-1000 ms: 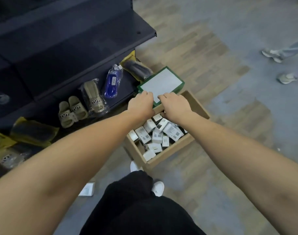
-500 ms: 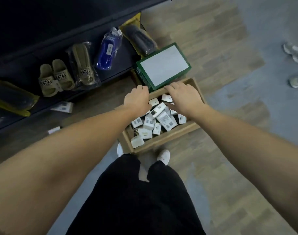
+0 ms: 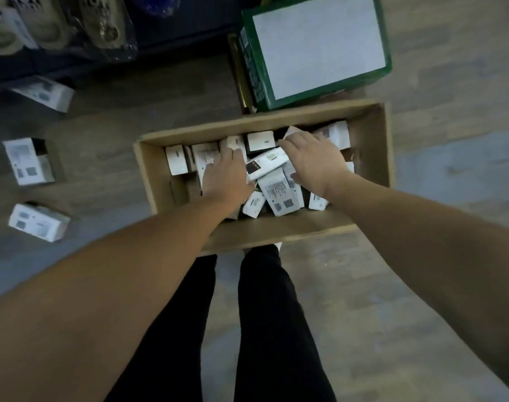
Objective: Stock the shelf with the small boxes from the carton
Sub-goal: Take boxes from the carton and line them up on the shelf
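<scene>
The small boxes (image 3: 279, 190), white with dark ends and printed labels, lie jumbled in an open brown carton (image 3: 372, 146) that sits on the wood-pattern floor (image 3: 421, 285) just beyond the person's feet. Both hands are down inside the carton, resting palm-down on the heap. The left hand (image 3: 227, 175) lies over the boxes in the left-middle part, fingers curled forward; whether it grips one cannot be told. The right hand (image 3: 314, 161) is spread flat and wide over boxes toward the far right side, with one long white box (image 3: 266, 163) lying between the two hands and touching both. The person's dark trouser legs (image 3: 264, 329) fill the near centre. Touching the far rim of the carton stands a green box with a white top (image 3: 320, 44). To the left of the carton, well apart from it, three loose white boxes (image 3: 29, 161) lie on the floor. At the far left, bagged slippers (image 3: 99, 21) rest on the dark bottom shelf (image 3: 21, 68).
</scene>
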A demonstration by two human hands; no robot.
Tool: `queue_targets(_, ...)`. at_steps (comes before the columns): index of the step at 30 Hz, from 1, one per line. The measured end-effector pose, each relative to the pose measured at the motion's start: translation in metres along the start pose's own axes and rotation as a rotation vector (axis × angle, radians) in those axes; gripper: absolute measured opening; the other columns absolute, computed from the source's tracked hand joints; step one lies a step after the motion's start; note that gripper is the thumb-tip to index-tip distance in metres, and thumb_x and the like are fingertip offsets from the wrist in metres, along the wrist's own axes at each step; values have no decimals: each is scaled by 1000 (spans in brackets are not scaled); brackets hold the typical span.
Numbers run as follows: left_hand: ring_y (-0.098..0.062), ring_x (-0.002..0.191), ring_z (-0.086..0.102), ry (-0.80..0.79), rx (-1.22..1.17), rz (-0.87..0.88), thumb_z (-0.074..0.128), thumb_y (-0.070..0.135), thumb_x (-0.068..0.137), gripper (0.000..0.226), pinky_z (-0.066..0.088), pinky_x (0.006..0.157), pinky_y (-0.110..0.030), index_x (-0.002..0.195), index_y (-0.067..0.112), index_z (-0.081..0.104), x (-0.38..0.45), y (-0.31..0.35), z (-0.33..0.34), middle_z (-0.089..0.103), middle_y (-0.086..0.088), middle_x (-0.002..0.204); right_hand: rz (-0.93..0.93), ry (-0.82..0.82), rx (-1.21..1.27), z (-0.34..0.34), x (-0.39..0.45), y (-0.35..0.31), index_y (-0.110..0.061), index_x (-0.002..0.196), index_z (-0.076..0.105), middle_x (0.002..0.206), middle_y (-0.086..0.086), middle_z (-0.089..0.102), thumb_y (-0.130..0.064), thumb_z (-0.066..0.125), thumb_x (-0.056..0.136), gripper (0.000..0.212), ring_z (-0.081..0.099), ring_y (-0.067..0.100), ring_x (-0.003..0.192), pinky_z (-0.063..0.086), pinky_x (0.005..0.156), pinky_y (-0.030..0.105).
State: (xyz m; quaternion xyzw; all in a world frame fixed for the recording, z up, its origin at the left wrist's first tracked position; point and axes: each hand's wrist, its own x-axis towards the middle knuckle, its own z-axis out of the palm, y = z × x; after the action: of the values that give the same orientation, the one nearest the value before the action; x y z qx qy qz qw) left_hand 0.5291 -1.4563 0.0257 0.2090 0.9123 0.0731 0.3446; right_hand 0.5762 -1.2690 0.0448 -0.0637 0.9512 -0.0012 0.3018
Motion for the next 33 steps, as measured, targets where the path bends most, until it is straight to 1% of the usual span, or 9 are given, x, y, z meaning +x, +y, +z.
queue_targets(2,-30,126,42,-21,-18,-8,70,35,86,68,39,98,-42,139,6,38,31,-2,46,43,-12,135,-12,-39,5,47,27,17,-10,147,32,145,10,41,-24,69,86,73,36,29,136,32,109,41)
queue_targets(6,-30,127,41,-15,-41,-10,70,31,85,68,38,98,-40,138,4,38,84,-9,122,42,-14,135,20,-46,63,135,79,35,-11,148,31,151,10,36,-14,58,91,64,31,27,140,26,112,39)
queue_targets(9,-30,126,41,-5,-32,-5,73,31,84,71,39,96,-38,138,3,37,116,-18,166,42,-14,135,-2,-3,70,190,115,38,-8,148,33,153,13,35,-8,57,89,64,31,30,141,27,113,40)
queue_targets(12,-31,131,38,-1,-11,14,76,27,82,84,38,103,-39,146,2,28,140,-26,199,39,-15,141,-6,14,70,226,146,41,-5,149,30,152,17,34,-2,59,84,71,29,33,142,24,117,42)
queue_targets(15,-31,133,36,35,28,32,73,17,84,80,37,104,-39,147,2,27,155,-32,221,37,-15,144,-4,73,46,245,165,44,-3,146,33,147,17,39,-2,65,77,76,30,34,141,26,116,43)
queue_targets(18,-34,127,41,106,78,57,66,9,86,64,39,98,-41,142,0,37,164,-31,233,43,-17,139,6,132,47,252,171,43,-1,141,38,140,18,45,-2,62,76,69,34,35,138,28,113,43)
queue_targets(22,-37,106,54,186,116,42,67,-9,73,46,46,82,-42,117,-2,57,169,-27,234,57,-20,115,-2,133,65,252,172,42,1,135,44,133,21,49,4,62,75,63,38,36,133,30,112,41)
queue_targets(26,-36,110,49,131,68,52,65,-6,80,46,42,84,-40,123,0,52,157,-28,214,52,-19,121,2,75,128,232,155,39,-1,136,42,138,18,42,6,67,74,67,42,32,127,39,102,36)
queue_targets(33,-28,112,49,116,14,84,59,-11,79,56,42,85,-34,131,6,47,91,-7,119,52,-12,125,28,103,166,144,85,29,-5,131,46,133,13,46,-1,65,80,54,45,29,120,40,96,36)
